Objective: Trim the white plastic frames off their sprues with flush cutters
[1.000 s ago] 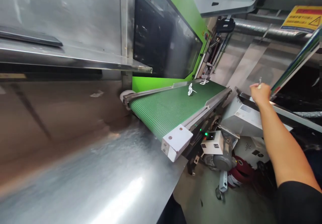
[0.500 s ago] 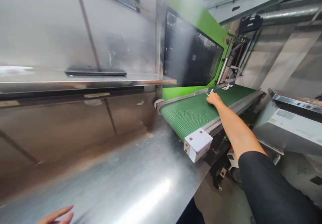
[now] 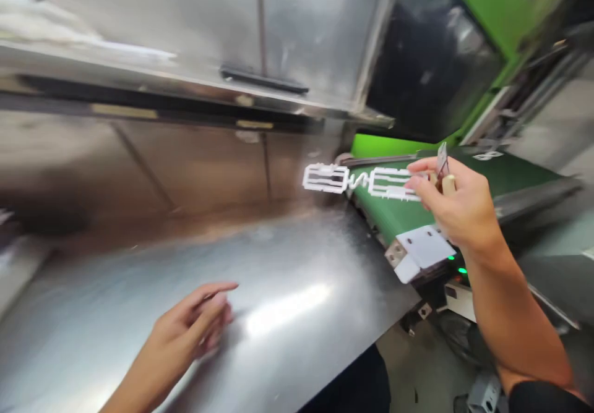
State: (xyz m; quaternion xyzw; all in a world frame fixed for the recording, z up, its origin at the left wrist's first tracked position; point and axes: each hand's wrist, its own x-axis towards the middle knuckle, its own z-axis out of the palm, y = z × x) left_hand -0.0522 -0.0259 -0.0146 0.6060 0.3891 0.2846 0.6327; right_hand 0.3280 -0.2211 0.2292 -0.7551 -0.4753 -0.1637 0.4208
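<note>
A white moulded plastic part hangs level above the near end of the conveyor. It has two rectangular open frames joined by an S-shaped link. My right hand pinches its right frame between thumb and fingers. From the same hand sticks up a small greyish, shiny piece, with cream-coloured bits beside it; blur hides what they are. Over the steel table, my left hand holds nothing, index finger stretched out and the other fingers loosely bent.
The green conveyor belt ends at the table's right corner, with a white end block. Another white part lies farther along the belt. A steel shelf with a black bar-like object runs behind the table. A green machine stands behind the belt.
My right hand has come back from over the belt toward me, carrying the white moulded part. My left hand has moved up and right over the table. The view has turned and tilted.
</note>
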